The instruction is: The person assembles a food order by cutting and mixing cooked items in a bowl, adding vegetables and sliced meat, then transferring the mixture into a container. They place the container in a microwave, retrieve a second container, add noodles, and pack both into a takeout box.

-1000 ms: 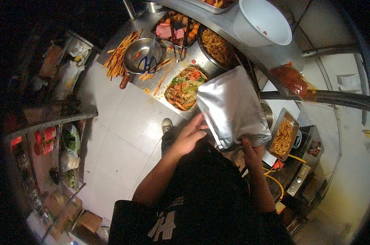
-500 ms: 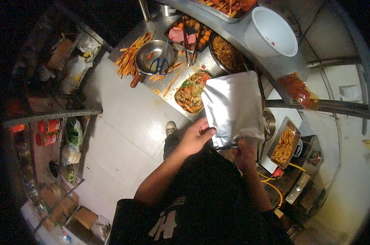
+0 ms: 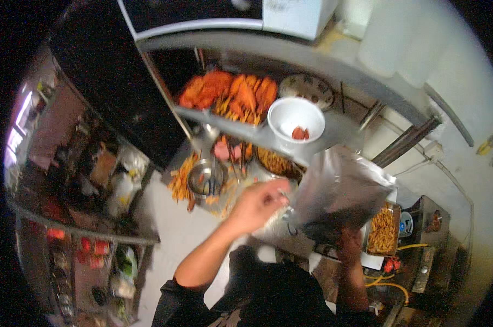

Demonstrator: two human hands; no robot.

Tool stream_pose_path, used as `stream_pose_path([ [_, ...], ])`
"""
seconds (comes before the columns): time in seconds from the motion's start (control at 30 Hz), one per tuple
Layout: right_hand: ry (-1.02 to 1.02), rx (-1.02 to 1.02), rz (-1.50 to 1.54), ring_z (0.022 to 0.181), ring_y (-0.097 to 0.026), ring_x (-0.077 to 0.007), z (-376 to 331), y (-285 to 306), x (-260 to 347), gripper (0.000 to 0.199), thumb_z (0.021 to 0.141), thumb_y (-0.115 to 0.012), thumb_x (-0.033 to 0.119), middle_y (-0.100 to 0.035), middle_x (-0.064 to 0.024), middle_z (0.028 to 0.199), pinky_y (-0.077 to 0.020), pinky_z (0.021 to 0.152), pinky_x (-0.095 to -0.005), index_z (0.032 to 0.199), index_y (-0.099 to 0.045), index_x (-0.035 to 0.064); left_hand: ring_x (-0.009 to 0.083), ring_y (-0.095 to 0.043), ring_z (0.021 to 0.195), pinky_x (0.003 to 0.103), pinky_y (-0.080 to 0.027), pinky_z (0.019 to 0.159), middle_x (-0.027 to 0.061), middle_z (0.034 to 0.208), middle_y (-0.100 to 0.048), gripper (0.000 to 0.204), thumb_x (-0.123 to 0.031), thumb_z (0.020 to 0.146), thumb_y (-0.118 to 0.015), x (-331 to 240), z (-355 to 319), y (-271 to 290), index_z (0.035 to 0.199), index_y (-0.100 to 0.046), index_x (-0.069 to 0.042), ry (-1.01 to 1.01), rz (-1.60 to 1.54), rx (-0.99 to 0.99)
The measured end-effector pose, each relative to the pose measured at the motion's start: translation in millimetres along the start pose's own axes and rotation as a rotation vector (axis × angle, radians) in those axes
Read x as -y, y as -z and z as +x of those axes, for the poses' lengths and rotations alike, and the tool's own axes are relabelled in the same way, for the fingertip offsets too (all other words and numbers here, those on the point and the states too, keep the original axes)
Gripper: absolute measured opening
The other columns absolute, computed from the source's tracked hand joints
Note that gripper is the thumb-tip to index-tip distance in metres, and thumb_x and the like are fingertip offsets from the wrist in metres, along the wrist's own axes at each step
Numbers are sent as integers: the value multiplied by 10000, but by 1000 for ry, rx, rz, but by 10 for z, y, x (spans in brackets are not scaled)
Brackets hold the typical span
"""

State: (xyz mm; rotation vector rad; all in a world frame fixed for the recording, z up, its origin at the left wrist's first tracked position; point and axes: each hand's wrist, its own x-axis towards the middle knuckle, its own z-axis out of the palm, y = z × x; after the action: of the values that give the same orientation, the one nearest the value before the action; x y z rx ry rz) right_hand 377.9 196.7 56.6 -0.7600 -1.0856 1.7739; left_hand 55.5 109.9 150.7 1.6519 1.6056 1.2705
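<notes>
A silver foil bag (image 3: 341, 188) tilts up in front of me, its near face in shadow. My right hand (image 3: 351, 242) grips it low on its right side; most of those fingers are dark or hidden. Just left of the bag is my left hand (image 3: 260, 204), slightly blurred, with thumb and fingertips pinched together. A small shiny bit shows at those fingertips, too smeared to name. Below them hangs a dark loop, and I cannot tell what it belongs to.
A white bowl (image 3: 296, 121) with red pieces stands on the steel shelf beside a tray of orange-red food (image 3: 227, 92). Under the shelf are a steel pan (image 3: 207, 177) and food trays. A tray of yellow strips (image 3: 383, 231) sits at right, near yellow hoses (image 3: 390, 280).
My view has lifted toward the shelf. The bag has tilted up, its near face now dark. My left hand has come away from the bag's edge; my right still holds the bag.
</notes>
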Motion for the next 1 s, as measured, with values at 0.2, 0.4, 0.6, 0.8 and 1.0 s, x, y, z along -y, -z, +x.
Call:
stream_pose_path([
  [0.2, 651, -294, -141, 889, -631, -180, 253, -1334, 1645, 246, 1010, -545, 172, -652, -71, 1025, -527, 788, -344, 1165, -578, -16, 189, -607, 914, 319, -495, 823, 111, 1022, -646, 336, -268, 930, -667, -1225, 1491, 1827, 1127, -630, 1, -480, 90, -764],
  [0.4, 995, -729, -960, 845, -667, -294, 1287, -2620, 2289, 328, 986, -564, 256, -699, -133, 955, -523, 791, -382, 1120, -643, -32, 369, -558, 867, 468, -449, 782, 157, 861, -606, 344, -317, 765, -801, -1330, 2432, 1864, 787, -628, -21, -637, 510, -783],
  [0.6, 1247, -719, -1306, 1112, -552, -408, 1826, -3171, 2020, 518, 899, -650, 271, -615, -240, 1194, -429, 984, -470, 1301, -536, -36, 308, -542, 780, 422, -434, 696, 121, 798, -569, 360, -292, 742, -837, -1524, 1722, 2077, 738, -577, -43, -620, 454, -683],
  [0.8, 1051, -493, -672, 955, -639, -257, 1119, -2772, 1229, 250, 849, -689, 117, -665, -142, 1045, -510, 867, -360, 1067, -646, 2, 265, -643, 882, 416, -526, 775, 131, 1026, -677, 344, -250, 825, -732, -639, -346, 3960, 1030, -654, 16, -478, -424, -1213],
  [1.0, 744, -64, -854, 793, -656, -223, 1017, -2877, 386, 113, 872, -659, 100, -672, -120, 887, -517, 717, -339, 944, -651, 14, 298, -632, 980, 476, -507, 886, 147, 1099, -675, 363, -268, 933, -546, 195, -226, 4526, 1113, -631, 35, -720, -1290, -1236],
])
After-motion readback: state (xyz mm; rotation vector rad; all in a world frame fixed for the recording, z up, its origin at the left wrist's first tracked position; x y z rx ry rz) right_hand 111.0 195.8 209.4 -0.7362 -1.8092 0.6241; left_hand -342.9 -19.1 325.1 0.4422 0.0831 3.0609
